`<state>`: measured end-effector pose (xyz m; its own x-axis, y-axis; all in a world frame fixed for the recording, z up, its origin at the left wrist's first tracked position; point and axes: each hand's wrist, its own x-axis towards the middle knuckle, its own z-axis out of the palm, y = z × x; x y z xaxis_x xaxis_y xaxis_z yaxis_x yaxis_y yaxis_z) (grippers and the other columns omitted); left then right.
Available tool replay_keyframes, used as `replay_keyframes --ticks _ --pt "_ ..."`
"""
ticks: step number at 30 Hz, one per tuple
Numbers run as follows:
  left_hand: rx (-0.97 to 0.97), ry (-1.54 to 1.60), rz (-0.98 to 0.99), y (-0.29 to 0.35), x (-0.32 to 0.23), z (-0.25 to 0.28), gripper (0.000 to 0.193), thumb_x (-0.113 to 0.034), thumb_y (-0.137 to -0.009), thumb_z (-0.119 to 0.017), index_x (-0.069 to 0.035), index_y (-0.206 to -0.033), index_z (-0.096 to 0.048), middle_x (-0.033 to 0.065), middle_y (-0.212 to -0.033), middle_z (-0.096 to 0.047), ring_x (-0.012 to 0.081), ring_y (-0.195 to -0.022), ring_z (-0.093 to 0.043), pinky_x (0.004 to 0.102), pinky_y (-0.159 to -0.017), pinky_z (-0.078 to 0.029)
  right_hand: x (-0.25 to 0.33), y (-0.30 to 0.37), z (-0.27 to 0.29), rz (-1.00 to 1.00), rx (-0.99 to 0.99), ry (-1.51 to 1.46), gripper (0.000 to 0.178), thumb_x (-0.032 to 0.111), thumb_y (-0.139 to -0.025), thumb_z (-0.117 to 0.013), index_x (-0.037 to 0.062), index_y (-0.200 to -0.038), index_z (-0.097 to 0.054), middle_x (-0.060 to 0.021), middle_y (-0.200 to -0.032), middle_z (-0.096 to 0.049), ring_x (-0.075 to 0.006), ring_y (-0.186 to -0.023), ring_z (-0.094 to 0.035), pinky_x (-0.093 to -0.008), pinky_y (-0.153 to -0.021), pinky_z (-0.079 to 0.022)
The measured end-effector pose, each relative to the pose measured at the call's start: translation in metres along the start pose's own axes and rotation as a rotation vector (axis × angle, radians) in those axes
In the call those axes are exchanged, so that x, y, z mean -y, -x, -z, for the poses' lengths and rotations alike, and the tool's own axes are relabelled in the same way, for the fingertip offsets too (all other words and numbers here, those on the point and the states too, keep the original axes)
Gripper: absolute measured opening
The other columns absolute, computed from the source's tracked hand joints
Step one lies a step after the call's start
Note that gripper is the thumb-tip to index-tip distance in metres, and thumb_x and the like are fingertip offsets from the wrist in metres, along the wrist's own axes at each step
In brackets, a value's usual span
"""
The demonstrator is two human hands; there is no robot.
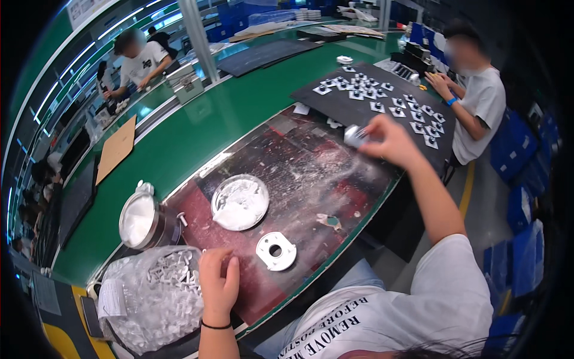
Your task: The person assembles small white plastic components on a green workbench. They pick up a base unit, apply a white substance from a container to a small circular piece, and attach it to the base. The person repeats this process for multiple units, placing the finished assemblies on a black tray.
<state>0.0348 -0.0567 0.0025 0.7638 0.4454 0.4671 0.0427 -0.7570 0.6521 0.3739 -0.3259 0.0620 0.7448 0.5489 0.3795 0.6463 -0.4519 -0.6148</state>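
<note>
My right hand [388, 142] is stretched out to the far right with its fingers closed on a small grey-white part [355, 136], blurred by motion, beside the black board [311, 93]. My left hand [219, 276] is at the edge of a clear plastic bag [143, 317] of small white plastic pieces [173, 269]. Its thumb stands apart from the fingers, whose tips are partly hidden; I see nothing held. Right of it lies a white round part [275, 251] with a dark centre hole. Beyond that is a round dish [240, 202] of white paste or powder.
An open can [140, 220] of white material stands left of the dish, a white peg [182, 219] by it. Several white parts with black centres [357, 94] cover the black board. One co-worker [475, 102] sits at right, another [140, 66] stands across the green bench [197, 143].
</note>
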Motion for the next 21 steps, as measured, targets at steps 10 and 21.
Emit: replay_keyframes --ticks 10,21 --pt "0.214 0.475 -0.026 0.01 -0.017 -0.009 0.04 -0.036 -0.09 -0.054 0.003 -0.101 -0.061 0.0159 -0.107 -0.06 0.0286 -0.103 -0.054 0.0377 -0.093 -0.038 0.152 0.051 -0.115 0.732 0.648 -0.338 0.04 0.023 -0.069 -0.073 0.0055 -0.102 -0.058 -0.0104 -0.097 -0.062 -0.0306 -0.089 -0.061 -0.0366 -0.076 -0.05" --pt "0.298 1.077 0.24 0.019 -0.006 -0.006 0.035 -0.033 -0.095 -0.05 0.001 -0.102 -0.057 0.0062 -0.1 -0.058 0.0163 -0.094 -0.053 0.0303 -0.085 -0.04 0.158 0.049 -0.138 0.317 1.088 -1.058 0.064 0.012 -0.078 -0.074 0.0016 -0.133 -0.044 -0.0064 -0.122 -0.054 -0.016 -0.108 -0.052 -0.0335 -0.098 -0.037"
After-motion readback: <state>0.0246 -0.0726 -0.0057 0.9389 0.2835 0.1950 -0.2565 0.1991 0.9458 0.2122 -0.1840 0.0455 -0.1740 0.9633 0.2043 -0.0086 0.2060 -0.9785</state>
